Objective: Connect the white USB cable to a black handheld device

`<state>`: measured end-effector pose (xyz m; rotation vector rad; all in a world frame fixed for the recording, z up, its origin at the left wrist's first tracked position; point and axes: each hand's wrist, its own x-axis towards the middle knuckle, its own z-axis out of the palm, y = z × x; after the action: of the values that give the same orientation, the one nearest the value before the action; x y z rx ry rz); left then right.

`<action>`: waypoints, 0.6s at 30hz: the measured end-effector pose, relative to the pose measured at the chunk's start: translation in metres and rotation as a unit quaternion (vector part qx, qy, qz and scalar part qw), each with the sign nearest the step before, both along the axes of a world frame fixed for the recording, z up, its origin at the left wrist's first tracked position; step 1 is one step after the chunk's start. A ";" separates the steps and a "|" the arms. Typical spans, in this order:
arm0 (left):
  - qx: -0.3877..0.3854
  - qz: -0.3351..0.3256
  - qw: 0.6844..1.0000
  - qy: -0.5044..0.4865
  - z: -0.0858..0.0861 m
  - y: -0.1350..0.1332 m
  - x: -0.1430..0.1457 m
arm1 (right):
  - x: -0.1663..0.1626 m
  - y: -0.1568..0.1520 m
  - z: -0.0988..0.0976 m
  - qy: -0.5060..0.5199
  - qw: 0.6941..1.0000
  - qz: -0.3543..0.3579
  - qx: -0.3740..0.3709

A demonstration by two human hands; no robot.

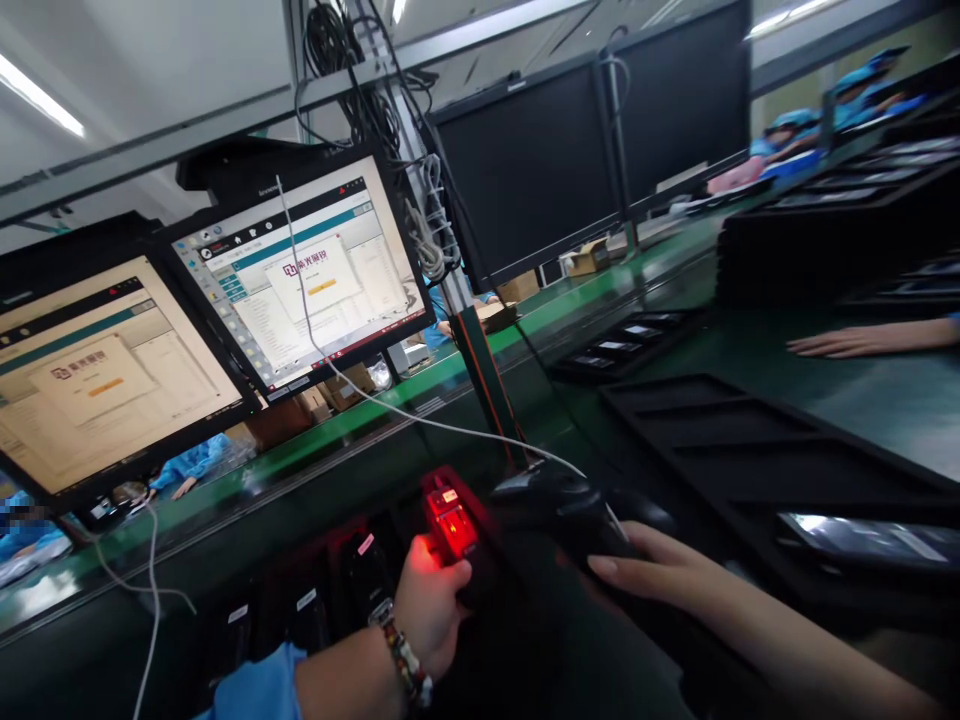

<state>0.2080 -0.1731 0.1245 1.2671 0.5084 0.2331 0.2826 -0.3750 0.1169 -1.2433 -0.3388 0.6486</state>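
My left hand, with a beaded bracelet on the wrist, grips a small dark device whose label glows red. My right hand holds a black handheld scanner with a white cable; its red light falls on the device's label. Both hands are low at the centre, above a dark tray that holds several more labelled devices in slots.
Two lit monitors stand at left, two dark monitors behind. Black moulded trays lie to the right on the green bench. Another person's hand rests at far right. Workers in blue sit beyond the conveyor.
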 end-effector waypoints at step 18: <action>-0.321 -0.047 0.946 -0.008 0.020 0.026 -0.004 | 0.081 0.045 -0.061 -0.226 0.964 -0.023 -0.137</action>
<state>0.2036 -0.1472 0.1445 0.6485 0.4569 -0.0095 0.3637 -0.3304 0.0558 -1.6613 -0.6111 0.3732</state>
